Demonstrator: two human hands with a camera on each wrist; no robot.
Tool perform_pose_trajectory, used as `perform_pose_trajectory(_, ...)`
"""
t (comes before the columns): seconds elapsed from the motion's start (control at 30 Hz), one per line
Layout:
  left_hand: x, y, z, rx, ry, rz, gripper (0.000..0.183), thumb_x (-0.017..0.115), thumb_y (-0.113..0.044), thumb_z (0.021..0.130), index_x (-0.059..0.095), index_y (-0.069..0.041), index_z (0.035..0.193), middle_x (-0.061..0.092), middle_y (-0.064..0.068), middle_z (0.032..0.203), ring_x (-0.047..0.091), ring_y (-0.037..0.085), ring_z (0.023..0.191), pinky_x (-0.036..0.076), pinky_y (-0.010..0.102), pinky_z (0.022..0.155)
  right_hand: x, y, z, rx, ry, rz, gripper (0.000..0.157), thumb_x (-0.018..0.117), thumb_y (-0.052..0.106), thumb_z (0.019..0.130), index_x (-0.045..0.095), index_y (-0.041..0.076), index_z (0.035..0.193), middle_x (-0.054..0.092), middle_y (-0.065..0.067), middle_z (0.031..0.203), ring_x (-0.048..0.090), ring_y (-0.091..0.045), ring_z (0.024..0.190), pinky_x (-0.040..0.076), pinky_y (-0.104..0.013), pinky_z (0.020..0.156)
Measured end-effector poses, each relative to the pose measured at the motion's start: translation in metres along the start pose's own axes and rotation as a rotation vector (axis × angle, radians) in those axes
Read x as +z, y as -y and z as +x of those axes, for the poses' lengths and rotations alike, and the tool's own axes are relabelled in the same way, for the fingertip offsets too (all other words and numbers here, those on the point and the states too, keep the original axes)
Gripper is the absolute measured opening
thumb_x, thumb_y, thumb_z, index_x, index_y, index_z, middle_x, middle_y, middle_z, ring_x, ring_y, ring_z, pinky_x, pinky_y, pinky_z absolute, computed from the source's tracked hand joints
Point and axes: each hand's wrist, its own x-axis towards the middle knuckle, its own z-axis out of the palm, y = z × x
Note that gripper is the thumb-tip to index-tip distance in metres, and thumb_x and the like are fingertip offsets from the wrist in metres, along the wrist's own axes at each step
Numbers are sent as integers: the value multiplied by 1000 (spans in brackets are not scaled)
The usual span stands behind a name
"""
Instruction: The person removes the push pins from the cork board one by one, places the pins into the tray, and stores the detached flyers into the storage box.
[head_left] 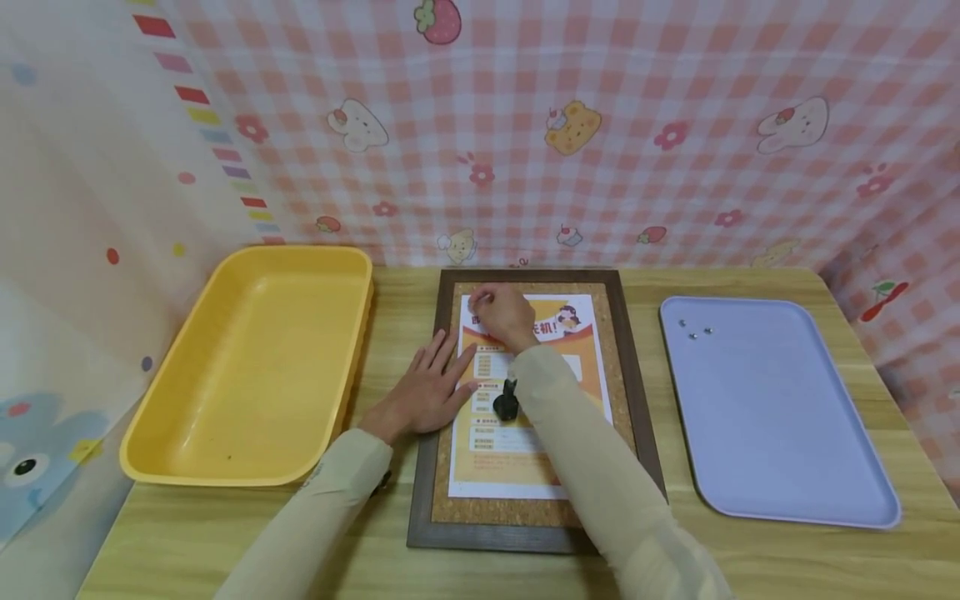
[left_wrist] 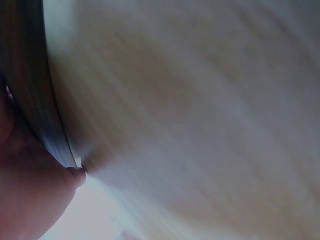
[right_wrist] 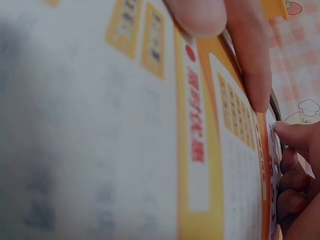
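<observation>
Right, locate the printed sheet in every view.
Head: the printed sheet lies near centre, on the corkboard.
Left wrist: cannot be made out.
Right wrist: fills the left and middle.
Shared landmark: left hand, lower left in left wrist, top in right wrist.

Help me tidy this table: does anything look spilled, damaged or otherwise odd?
Only a small dark speck, near the front edge of the yellow tray. It stands out against the plain yellow floor; whether dirt or a mark, I can't tell. The partly covered poster shows no visible damage, and nothing looks spilled.
</observation>
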Motion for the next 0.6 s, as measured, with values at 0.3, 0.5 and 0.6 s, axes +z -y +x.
perform_pose_trajectory(0.3, -1, -1, -3, -6, 20, 6, 60, 25, -47, 100, 12, -19, 152, -3, 13, 157, -9, 30, 143, 9, 54, 112, -6, 0, -5, -12, 93, 41, 9, 59, 19, 87, 67, 22, 85, 62, 1, 84, 55, -17, 74, 42, -31, 68)
perform_pose_trajectory(0.5, -1, 0, 0, -7, 20, 19, 59, 24, -46, 100, 11, -19, 152, -4, 13, 157, -10, 29, 143, 8, 53, 113, -26, -5, -9, -44, 138, 148, 6, 61, 19, 90, 67, 16, 92, 58, -4, 80, 51, -17, 66, 42, -27, 58)
perform_pose_trajectory(0.6, -2, 1, 1, 0, 26, 5, 59, 23, -46, 101, 10, -18, 152, -5, 13, 157, -11, 29, 143, 8, 54, 112, -40, -5, -13, -69, 137, 132, 9, 61, 21, 90, 67, 16, 94, 57, -5, 77, 49, -17, 63, 40, -28, 55)
